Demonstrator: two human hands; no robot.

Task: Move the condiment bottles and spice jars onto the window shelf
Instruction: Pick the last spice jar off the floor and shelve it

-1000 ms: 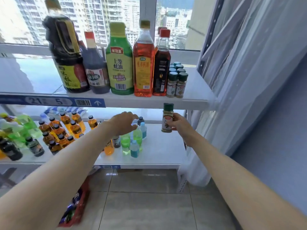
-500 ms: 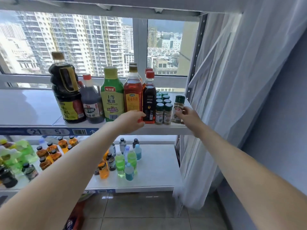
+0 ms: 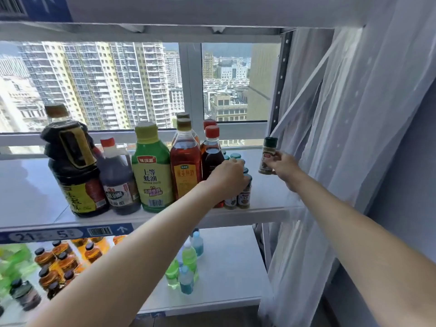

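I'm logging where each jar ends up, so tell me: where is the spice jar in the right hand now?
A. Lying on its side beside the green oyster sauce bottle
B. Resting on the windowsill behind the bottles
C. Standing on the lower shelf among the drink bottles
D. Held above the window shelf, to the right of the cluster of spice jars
D: the right hand grips the spice jar upright over the window shelf, right of the cluster of spice jars that the left hand touches.

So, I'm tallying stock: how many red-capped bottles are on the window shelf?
3: a dark vinegar jug second from the left, a slim dark bottle beside the left hand, and a second slim bottle directly behind it. Others may be hidden.
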